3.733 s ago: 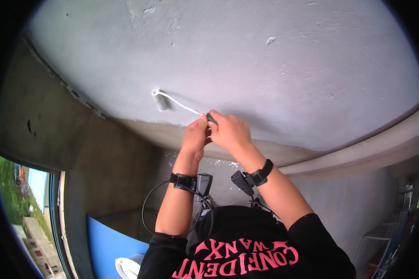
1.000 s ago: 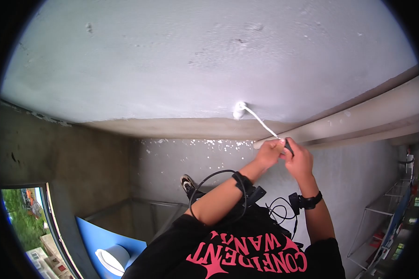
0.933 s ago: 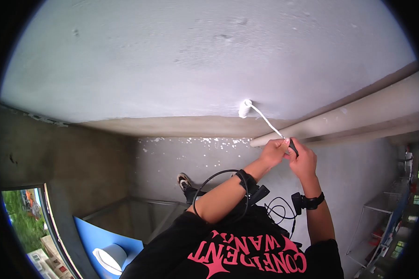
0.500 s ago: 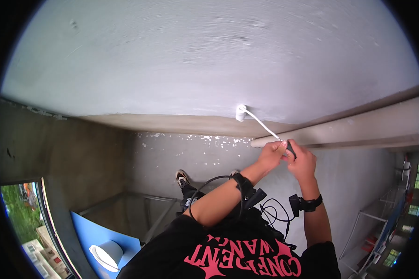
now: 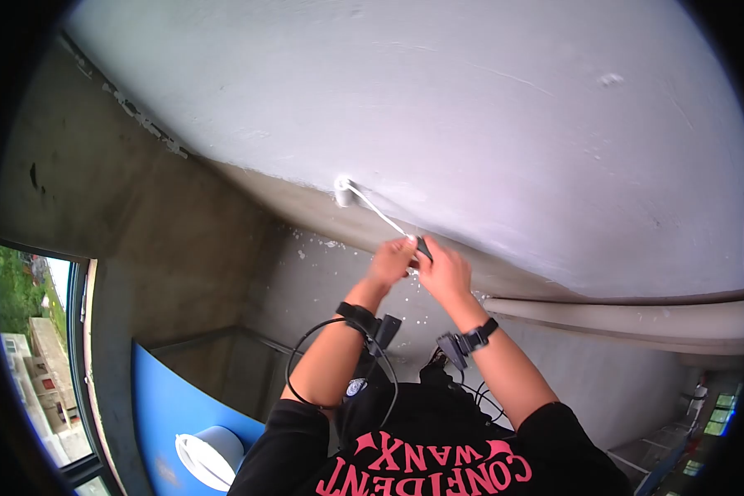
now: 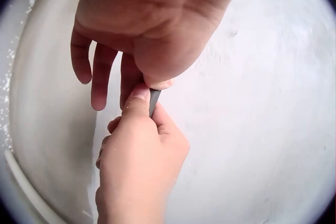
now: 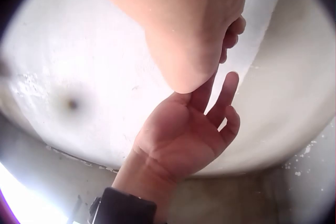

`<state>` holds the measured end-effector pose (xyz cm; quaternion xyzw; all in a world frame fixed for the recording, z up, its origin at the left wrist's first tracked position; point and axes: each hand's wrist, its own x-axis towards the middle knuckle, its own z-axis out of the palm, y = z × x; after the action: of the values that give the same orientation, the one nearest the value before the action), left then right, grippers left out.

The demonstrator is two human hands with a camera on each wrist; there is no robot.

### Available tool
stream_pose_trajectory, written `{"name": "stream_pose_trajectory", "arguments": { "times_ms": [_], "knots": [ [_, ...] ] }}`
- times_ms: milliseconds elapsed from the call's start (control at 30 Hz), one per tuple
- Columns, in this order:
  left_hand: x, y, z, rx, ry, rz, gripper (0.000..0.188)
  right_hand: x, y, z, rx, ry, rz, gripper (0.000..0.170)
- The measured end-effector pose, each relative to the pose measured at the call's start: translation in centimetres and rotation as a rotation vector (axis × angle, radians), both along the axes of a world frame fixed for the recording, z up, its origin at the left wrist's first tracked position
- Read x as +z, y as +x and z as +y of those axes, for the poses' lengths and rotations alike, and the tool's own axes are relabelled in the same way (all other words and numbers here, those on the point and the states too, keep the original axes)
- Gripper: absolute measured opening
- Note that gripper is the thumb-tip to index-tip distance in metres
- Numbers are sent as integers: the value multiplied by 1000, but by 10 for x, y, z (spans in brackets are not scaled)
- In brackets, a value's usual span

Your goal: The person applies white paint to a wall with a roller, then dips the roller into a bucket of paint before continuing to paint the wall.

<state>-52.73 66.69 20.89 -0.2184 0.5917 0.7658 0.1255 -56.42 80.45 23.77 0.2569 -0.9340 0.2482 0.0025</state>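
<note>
A small white paint roller (image 5: 344, 192) lies against the pale wall surface in the head view, close to its lower edge. Its white rod (image 5: 376, 212) runs down to a dark handle (image 5: 424, 247), seen also as a grey handle (image 6: 154, 102) in the left wrist view. My right hand (image 5: 446, 269) grips that handle, its thumb along it. With thumb and forefinger, my left hand (image 5: 392, 261) pinches it where rod and handle meet; the other fingers of the left hand (image 6: 152, 29) extend loosely. The right wrist view shows the right hand (image 7: 184, 29) partly covering the tool.
A beige pipe-like ledge (image 5: 620, 321) runs along the right. White specks dot the grey floor (image 5: 306, 289). At the lower left are a blue panel (image 5: 153, 397), a white bucket (image 5: 211, 455) and a window frame (image 5: 78, 331). A black cable (image 5: 395, 388) loops by the left wrist.
The head view has swung and tilted. Within it, roller and both hands now appear further left, with the arms less slanted to the right. Both hands keep their hold on the tool.
</note>
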Motion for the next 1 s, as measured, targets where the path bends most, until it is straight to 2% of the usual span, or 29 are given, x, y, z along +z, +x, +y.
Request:
{"name": "stream_pose_trajectory", "arguments": {
  "times_ms": [200, 300, 400, 567, 633, 833, 1000],
  "knots": [
    [14, -4, -104, 153, -30, -43, 37, 14, -22, -120, 102, 138, -39, 26],
    [7, -2, -115, 193, -71, -75, 38, 12, -16, -135, 77, 201, -127, 29],
    [-2, -5, -96, 214, -52, -72, 39, 6, -17, -114, 51, 155, -145, 27],
    [-8, -17, -10, 137, 5, -52, 38, 2, -24, -25, 5, 99, -95, 23],
    [-4, -24, 30, 98, 24, -54, 38, 6, -29, 18, -14, 189, -119, 26],
    [8, -35, 182, -97, 114, 2, 36, 16, -23, 185, -128, 217, -50, 24],
    [8, -40, 314, -183, 138, 22, 36, 32, -17, 309, -243, 298, -51, 25]
  ]
}}
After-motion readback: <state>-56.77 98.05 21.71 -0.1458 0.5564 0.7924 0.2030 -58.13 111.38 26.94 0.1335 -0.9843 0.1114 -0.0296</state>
